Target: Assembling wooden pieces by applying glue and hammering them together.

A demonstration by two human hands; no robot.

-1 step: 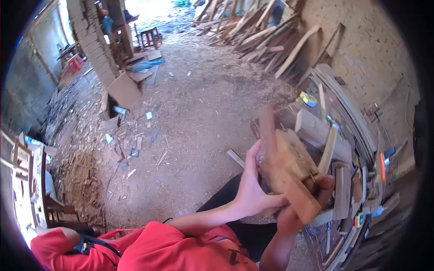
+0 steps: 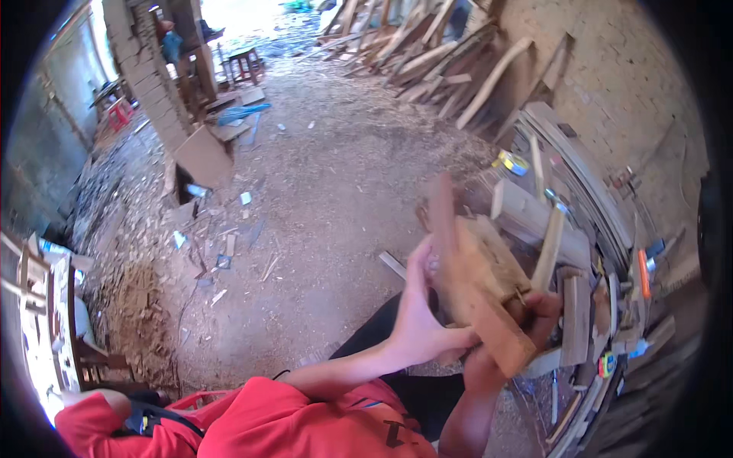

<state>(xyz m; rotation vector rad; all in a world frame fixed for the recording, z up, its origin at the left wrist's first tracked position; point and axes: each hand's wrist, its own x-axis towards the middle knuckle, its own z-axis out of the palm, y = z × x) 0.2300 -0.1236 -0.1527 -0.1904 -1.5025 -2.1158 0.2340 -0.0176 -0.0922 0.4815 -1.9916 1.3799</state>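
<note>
Sawdust covers the dirt floor [image 2: 328, 175] (planks [image 2: 427, 46] lean against the brick wall); both hands, left hand [image 2: 424, 320] and right hand [image 2: 534, 317], grip a wooden piece [image 2: 477, 278].

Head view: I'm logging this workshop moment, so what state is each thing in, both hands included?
Left hand: closed around the wooden piece's near side, fingers raised along it.
Right hand: gripping the wooden piece from below on the far side.
Wooden piece: held up off the bench, tilted, blurred.
Workbench: cluttered with wood offcuts and tools.
Planks: leaning in a heap against the brick wall.
Floor: strewn with sawdust and scraps.
</note>
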